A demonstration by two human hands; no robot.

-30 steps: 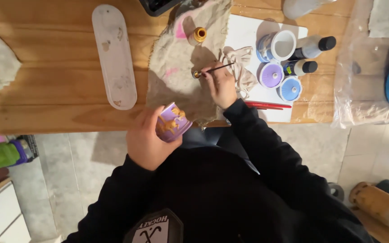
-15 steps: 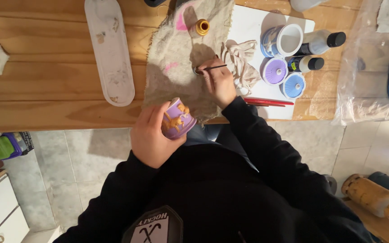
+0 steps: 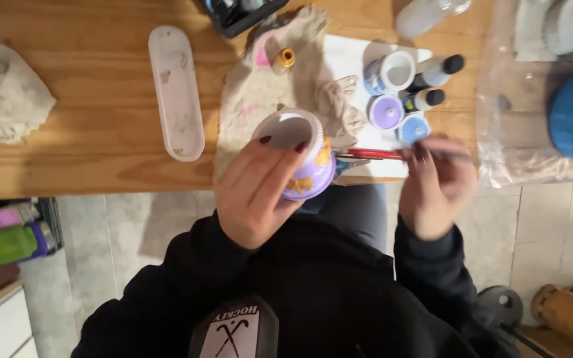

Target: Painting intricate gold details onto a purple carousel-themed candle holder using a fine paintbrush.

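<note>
From the head camera we look down on a wooden table (image 3: 87,166) with a warm, visible grain. Our left hand (image 3: 256,199) is wrapped around a small ceramic pot (image 3: 303,156), fingers closed on its side with dark-nailed fingertips (image 3: 265,140) lying on the rim. The pot is round and glossy, painted lilac with orange-yellow patches, and white inside. It is held above the table's near edge, over our lap, tilted so that its open mouth points up and away from us; its axis runs from the purple base near our palm towards the far side of the table.

Our right hand (image 3: 436,189) is blurred; its fingers are pinched together on a thin dark paintbrush (image 3: 449,154) that lies roughly level, pointing right.

Under the pot lies a rumpled beige cloth (image 3: 260,99) with pink smears. Left of it sits a long oval white tray (image 3: 176,89), smooth and stained. Right of the cloth a white sheet carries small round paint jars (image 3: 386,111) in lilac and blue, and dark-capped bottles (image 3: 432,69). A red-handled brush (image 3: 373,154) lies at the table edge. A crumpled pale rag (image 3: 4,96) rests far left.
</note>
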